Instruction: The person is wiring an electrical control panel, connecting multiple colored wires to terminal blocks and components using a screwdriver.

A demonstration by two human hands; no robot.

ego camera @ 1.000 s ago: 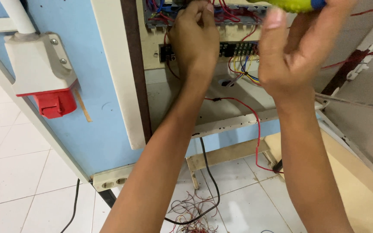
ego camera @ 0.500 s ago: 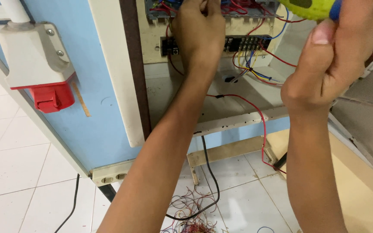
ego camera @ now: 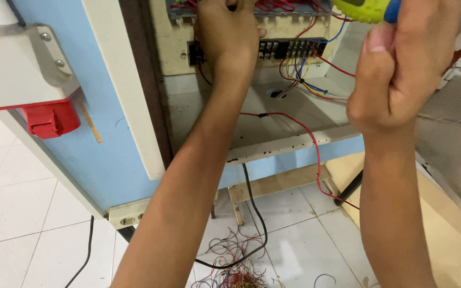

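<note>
Head view, looking down into an open electrical cabinet (ego camera: pixel 108 133) with a pale blue side and cream trim. Landmark: one black terminal strip (ego camera: pixel 289 49), mounted across the back plate inside.

Two hands, both the person's own. Left hand (ego camera: pixel 229 33) reached into the cabinet, laid over the left end of the terminal strip, fingers curled and pressed among the red wires above the strip; exactly what those fingers pinch cannot be told. Right hand (ego camera: pixel 401 69) to the right of the strip and nearer the camera, closed in a fist around one screwdriver handle (ego camera: pixel 366 9), yellow-green with a blue band, poking out of the top of the fist; shaft and tip out of sight.

Below the strip: a small bunch of wires (ego camera: pixel 300 82), red, yellow and blue, hanging from its terminals; one long red wire (ego camera: pixel 316 154) running down and out over the cabinet's lower edge; one black cable (ego camera: pixel 257 213) dropping to the white tiled floor (ego camera: pixel 17 213). On the floor well below the strip, one tangle of wire offcuts (ego camera: pixel 236 277).

Far left of the strip, outside the cabinet: one grey socket housing with a red flap (ego camera: pixel 33 88).
</note>
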